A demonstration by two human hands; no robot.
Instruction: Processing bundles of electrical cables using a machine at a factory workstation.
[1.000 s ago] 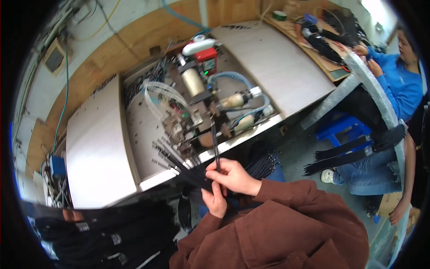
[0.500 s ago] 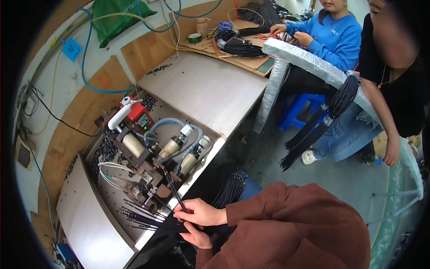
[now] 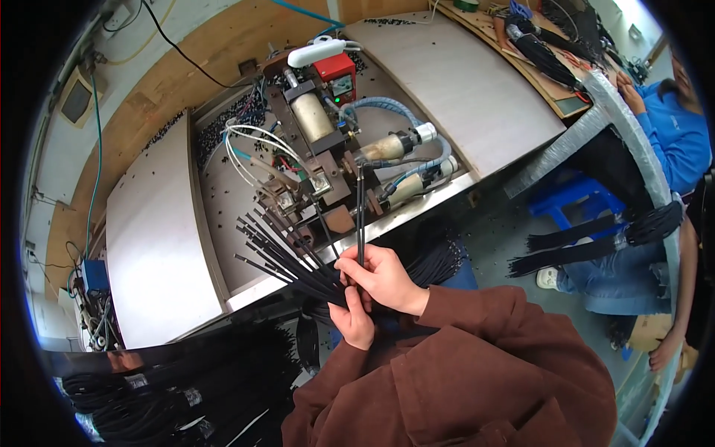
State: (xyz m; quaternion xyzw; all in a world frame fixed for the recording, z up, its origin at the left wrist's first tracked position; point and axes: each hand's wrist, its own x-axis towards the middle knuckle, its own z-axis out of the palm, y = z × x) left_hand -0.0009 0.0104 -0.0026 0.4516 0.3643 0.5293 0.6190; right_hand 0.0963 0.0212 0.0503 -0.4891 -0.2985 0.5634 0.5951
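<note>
In my left hand (image 3: pixel 354 320) I grip a fanned bunch of black cords (image 3: pixel 279 257), their tips pointing up and left toward the bench machine. My right hand (image 3: pixel 383 279) pinches thin black cords (image 3: pixel 361 216) that stand upright, with their upper ends at the front of the machine (image 3: pixel 324 167). Whether those ends touch the machine I cannot tell. The machine has metal cylinders, hoses and a red box (image 3: pixel 335 77) with a green light. Both hands are close together just in front of the bench edge, the fingertips partly hidden.
Small black pieces (image 3: pixel 212 138) are scattered over the bench. Bundles of black cords (image 3: pixel 179 380) lie at lower left, and others (image 3: pixel 439 264) beside my right forearm. At right stand a wrapped frame (image 3: pixel 633 123) hung with cord bundles, a blue stool (image 3: pixel 573 197) and two people.
My view has swung left, so machine and bench sit farther right and higher. Both hands keep hold of the cords, and those in my right hand now appear upright instead of slanted.
</note>
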